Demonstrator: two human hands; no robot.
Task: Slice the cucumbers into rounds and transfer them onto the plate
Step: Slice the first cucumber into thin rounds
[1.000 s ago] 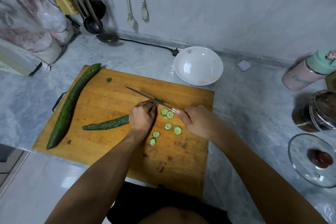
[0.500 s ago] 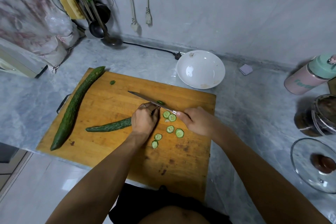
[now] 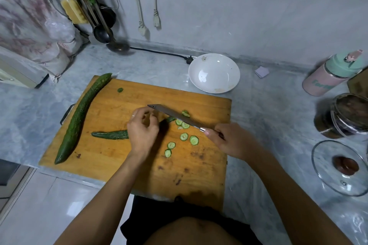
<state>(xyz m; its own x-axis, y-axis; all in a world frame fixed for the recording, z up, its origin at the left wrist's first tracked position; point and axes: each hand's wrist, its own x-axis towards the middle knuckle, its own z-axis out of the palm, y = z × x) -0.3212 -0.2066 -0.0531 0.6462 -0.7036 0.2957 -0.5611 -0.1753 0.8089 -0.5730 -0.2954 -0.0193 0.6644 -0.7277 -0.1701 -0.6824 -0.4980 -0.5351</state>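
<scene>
A wooden cutting board [image 3: 199, 167] lies on the marble counter. One whole cucumber [image 3: 79, 119] lies along its left edge. My left hand [image 3: 142, 127] sits with curled fingers over a partly cut cucumber [image 3: 111, 135], whose cut end shows under the blade. My right hand [image 3: 225, 139] grips the handle of a knife [image 3: 173, 114], its blade tilted so the flat side shows. Several cucumber rounds [image 3: 184, 136] lie scattered on the board right of my left hand. The white plate [image 3: 214, 72] stands behind the board with no slices on it.
A pink and green flask [image 3: 328, 77], a dark lidded jar [image 3: 350, 115] and a glass lid [image 3: 342, 167] stand on the right. Ladles [image 3: 111, 32] hang at the back left, and a black cord [image 3: 159, 53] runs along the wall. The board's near edge overhangs the counter.
The knife blade has lifted off the cucumber and tilted to show its flat side. My left hand stays over the cucumber, its fingers now up beside the blade.
</scene>
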